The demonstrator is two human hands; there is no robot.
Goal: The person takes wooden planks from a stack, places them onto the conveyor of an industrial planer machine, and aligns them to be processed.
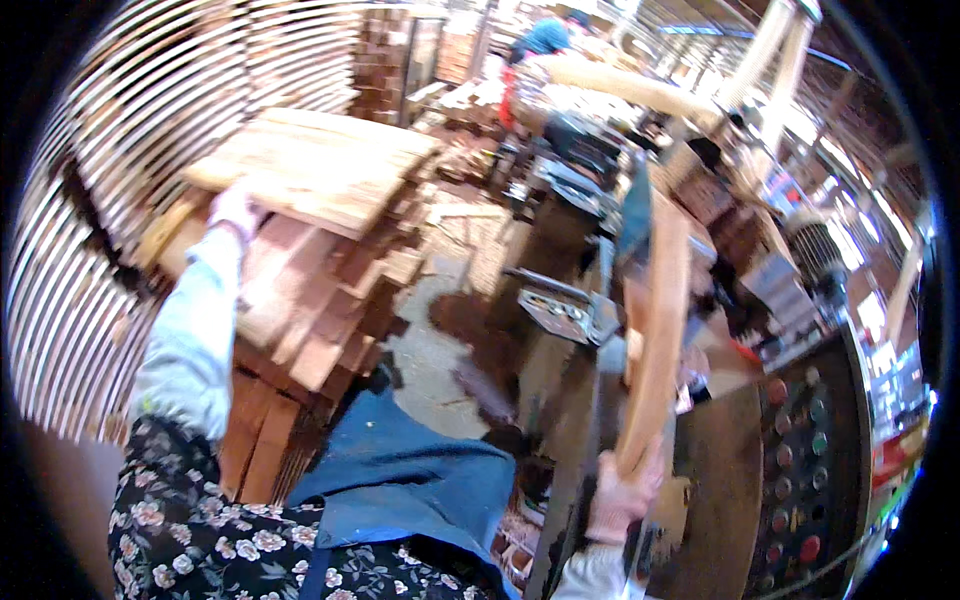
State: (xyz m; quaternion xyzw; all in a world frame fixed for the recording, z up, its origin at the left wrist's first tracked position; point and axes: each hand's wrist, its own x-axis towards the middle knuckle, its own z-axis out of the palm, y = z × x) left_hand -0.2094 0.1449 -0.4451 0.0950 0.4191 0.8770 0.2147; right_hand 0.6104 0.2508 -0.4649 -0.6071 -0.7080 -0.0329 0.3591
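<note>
My left hand [235, 208], arm stretched out, is at the near edge of a wide pale wooden panel [320, 160] on a stack of boards. Its fingers look closed on that edge, though blur softens them. Below the panel lie reddish planks [290, 285], stepped unevenly. On the right, my right hand [625, 492] grips the near end of a long wooden board [662, 310]. This board runs away from me along the machine and looks bent by the lens. The fingers of my right hand are partly hidden by the board and blurred.
A woodworking machine [555, 305] stands ahead, and a dark control panel [800, 470] with several buttons is at the right. Thin slats [150, 200] are stacked at the left. A thick hose [630, 80] crosses at the back. A person in blue headwear [543, 36] is far off.
</note>
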